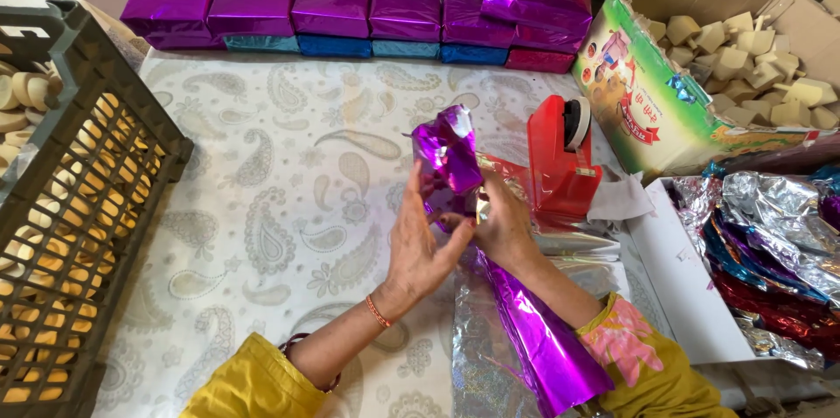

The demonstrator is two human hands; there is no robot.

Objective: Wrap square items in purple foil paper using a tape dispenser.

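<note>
Purple foil wrapping (451, 164) hides whatever both hands fold it around; the left hand (420, 243) and right hand (503, 225) grip it with closed fingers. The red tape dispenser (560, 160) stands just beside them, and the paisley tablecloth (280, 199) lies open toward the left-edge crate (79, 208).

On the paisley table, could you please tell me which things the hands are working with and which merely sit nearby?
In hand:
- left hand
- right hand
- purple foil sheet, held by both

Lying about:
- red tape dispenser
- row of wrapped foil boxes
- cardboard box of tan blocks
- dark plastic crate
- tray of foil sheets

Glossy purple foil (451, 160); plastic crate (79, 208)
</note>
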